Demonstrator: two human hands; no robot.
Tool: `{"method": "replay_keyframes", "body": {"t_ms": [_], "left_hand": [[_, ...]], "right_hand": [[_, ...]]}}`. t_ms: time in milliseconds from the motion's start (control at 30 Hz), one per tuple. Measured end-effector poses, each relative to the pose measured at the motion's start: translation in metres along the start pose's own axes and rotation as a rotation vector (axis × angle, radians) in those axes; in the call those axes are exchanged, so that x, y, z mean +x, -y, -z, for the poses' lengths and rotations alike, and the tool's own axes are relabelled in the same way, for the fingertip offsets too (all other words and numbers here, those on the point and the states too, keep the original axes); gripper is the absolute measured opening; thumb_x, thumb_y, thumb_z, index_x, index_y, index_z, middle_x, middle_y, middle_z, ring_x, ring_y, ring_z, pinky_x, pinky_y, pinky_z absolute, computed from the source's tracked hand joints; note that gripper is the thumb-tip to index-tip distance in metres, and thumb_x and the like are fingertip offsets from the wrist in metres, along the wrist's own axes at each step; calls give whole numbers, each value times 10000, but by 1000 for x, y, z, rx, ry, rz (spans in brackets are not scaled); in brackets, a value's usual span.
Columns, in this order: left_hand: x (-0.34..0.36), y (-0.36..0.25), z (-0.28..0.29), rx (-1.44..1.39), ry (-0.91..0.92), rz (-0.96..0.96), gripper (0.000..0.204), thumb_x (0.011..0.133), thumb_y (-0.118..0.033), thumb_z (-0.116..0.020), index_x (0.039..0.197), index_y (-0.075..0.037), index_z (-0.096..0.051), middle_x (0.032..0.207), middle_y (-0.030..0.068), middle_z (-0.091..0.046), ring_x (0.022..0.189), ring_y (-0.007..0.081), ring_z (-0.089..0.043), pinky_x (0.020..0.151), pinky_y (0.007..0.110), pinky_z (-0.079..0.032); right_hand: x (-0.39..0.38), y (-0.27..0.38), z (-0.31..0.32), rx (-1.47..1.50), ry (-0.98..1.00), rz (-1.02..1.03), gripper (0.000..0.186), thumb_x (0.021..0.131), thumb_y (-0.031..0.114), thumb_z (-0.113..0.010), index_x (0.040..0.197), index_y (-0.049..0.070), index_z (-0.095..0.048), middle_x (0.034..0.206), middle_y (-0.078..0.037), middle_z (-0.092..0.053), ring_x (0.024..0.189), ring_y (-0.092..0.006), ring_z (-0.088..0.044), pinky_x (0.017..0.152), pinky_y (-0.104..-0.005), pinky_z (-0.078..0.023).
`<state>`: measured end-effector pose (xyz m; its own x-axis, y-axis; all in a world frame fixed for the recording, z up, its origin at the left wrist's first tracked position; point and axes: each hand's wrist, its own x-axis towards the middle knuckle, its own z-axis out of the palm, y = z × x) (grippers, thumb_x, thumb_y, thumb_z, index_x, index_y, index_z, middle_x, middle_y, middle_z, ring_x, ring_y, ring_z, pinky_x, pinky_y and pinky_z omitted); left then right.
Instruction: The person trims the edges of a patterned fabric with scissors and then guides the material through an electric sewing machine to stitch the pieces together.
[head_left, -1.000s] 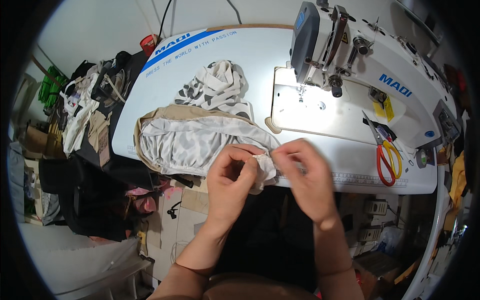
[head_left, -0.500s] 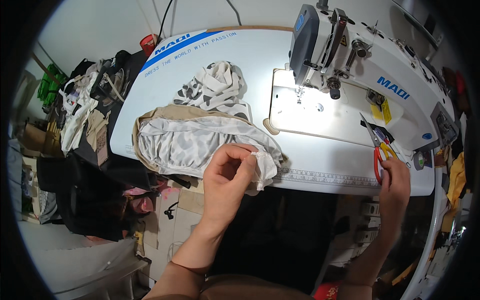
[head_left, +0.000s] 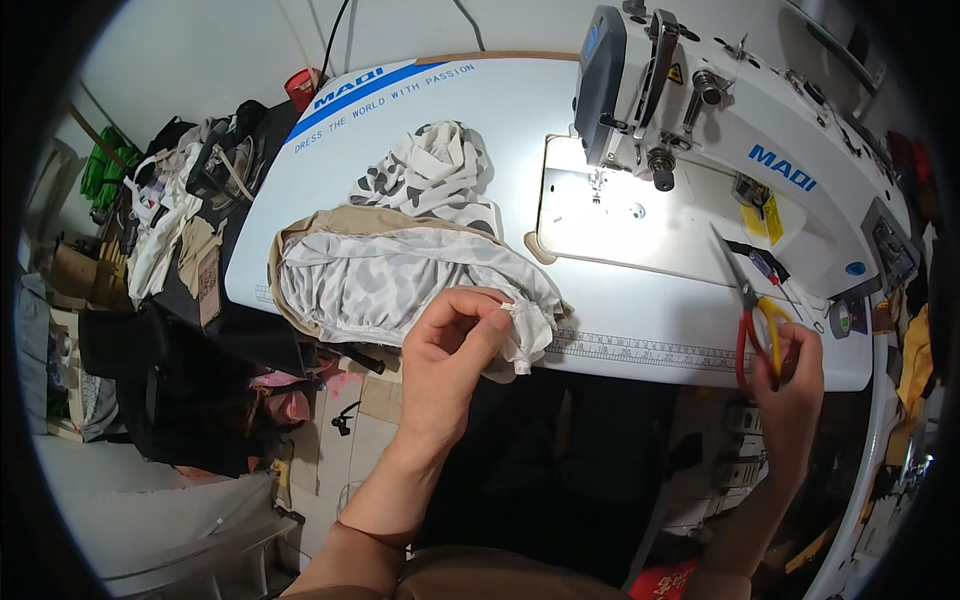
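My left hand (head_left: 449,349) pinches a gathered edge of white fabric (head_left: 526,334) at the table's front edge. That piece joins a bunched garment (head_left: 370,290) with grey spots showing through its white side and a beige band around it. Farther back, the spotted cloth (head_left: 436,177) lies crumpled. On the right, my right hand (head_left: 792,367) grips scissors (head_left: 756,325) by their red and yellow handles. The blades point up and away, toward the machine's base, held apart from the fabric.
A white sewing machine (head_left: 740,130) stands at the back right, its lamp lighting the metal needle plate (head_left: 610,225). A small screwdriver-like tool (head_left: 770,268) lies beside the machine. A printed ruler (head_left: 650,350) runs along the front edge. Piled clothes (head_left: 170,210) and a red cup (head_left: 301,89) are left.
My right hand has lifted the scissors from the tabletop slightly toward me, and their handles have spread. My left hand keeps its pinch on the fabric, nearly unmoved.
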<state>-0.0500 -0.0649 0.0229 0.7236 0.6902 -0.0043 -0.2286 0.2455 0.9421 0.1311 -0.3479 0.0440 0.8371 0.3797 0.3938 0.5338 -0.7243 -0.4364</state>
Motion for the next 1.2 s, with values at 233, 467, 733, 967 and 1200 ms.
{"method": "replay_keyframes", "body": {"t_ms": [233, 467, 733, 967, 1200], "left_hand": [[-1, 0, -5, -12, 11, 48, 39, 961, -45, -690, 987, -40, -661, 1027, 2, -656, 856, 55, -573, 735, 211, -443], [-1, 4, -7, -14, 5, 60, 49, 967, -48, -695, 1001, -38, -661, 1004, -9, -656, 845, 46, -564, 736, 209, -444], [-2, 3, -7, -32, 12, 61, 62, 967, -54, -702, 1004, -37, -656, 1020, -7, -653, 844, 47, -566, 743, 209, -446], [-2, 4, -7, -47, 4, 94, 56, 967, -50, -699, 996, -38, -652, 1005, -10, -646, 827, 42, -550, 731, 200, -435], [-2, 3, -10, -43, -4, 102, 59, 966, -48, -700, 995, -39, -650, 1005, -11, -642, 826, 41, -546, 725, 200, -431]], "right_hand": [[-36, 46, 8, 936, 904, -170, 490, 769, 368, -878, 1001, 40, -596, 935, -47, -574, 845, -143, -592, 666, -290, -473], [-32, 90, -7, 1080, 1223, -366, 581, 873, 594, -678, 872, 18, -603, 723, -4, -532, 582, -79, -519, 512, -221, -424], [-35, 90, -23, 1080, 1201, -379, 756, 881, 725, -600, 847, -30, -610, 700, -23, -524, 533, -76, -505, 497, -213, -415], [-39, 76, -32, 1217, 1267, -366, 276, 1016, 301, -630, 890, 59, -589, 828, -14, -572, 608, -49, -547, 519, -211, -518], [-41, 72, -35, 1260, 1268, -353, 221, 999, 228, -653, 876, 56, -586, 873, -31, -581, 611, -51, -546, 515, -212, -517]]}}
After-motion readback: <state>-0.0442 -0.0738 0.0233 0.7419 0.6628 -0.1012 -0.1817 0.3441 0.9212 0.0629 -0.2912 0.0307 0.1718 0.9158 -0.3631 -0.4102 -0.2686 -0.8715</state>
